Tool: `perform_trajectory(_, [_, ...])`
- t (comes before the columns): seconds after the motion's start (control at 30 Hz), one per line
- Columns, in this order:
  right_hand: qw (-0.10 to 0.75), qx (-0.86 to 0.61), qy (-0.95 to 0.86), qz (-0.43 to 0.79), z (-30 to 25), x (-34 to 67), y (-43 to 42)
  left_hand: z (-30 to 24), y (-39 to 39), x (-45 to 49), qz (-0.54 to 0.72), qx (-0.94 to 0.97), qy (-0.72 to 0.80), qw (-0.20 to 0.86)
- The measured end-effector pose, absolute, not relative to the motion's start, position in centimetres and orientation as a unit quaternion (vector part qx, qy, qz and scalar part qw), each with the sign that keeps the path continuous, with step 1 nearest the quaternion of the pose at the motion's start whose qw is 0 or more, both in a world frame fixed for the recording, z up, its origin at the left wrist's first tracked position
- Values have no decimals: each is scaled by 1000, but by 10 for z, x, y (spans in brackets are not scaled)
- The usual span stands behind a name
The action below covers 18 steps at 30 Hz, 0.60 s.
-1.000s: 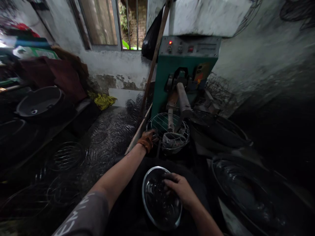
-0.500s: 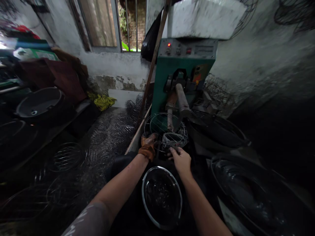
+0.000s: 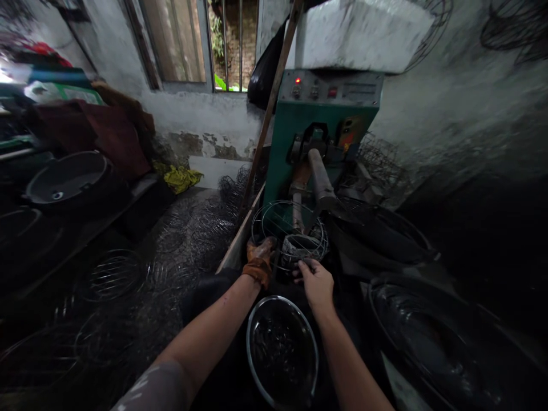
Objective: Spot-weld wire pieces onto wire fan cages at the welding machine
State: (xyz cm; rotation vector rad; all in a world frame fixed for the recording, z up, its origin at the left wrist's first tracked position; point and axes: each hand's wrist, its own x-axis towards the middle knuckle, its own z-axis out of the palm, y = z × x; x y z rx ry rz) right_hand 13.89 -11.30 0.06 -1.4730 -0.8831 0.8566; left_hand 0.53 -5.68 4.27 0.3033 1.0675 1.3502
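Note:
My left hand (image 3: 260, 258), in a worn orange-brown glove, is closed on the left side of a round wire rack (image 3: 253, 224). The rack is a thin metal ring with cross wires, held before the green machine (image 3: 285, 154), beneath its thick metal arm (image 3: 319, 177). Bare, my right hand (image 3: 317, 282) has thumb and fingers pinched together at the rack's near edge; what sits between the fingertips is too small and dark to make out. Just below both hands stands an oval-looking bowl (image 3: 249, 348) with a shiny rim and small dark pieces inside.
Wire racks (image 3: 113, 274) and tangled wire (image 3: 192, 228) cover the floor to the left. On the right are large dark basins (image 3: 372, 302). A wooden pole (image 3: 272, 97) leans beside the machine, and a white foam box (image 3: 359, 34) rests on top.
The view has shifted slightly, so the scene sits a little lower and farther right. Both hands stay at the wire rack in nearly the same pose.

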Motion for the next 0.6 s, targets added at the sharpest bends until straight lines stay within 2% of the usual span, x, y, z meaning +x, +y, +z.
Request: perform_trajectory(0.6, [475, -702, -459, 265, 24, 153, -76, 54, -23, 26, 587, 95, 470, 652])
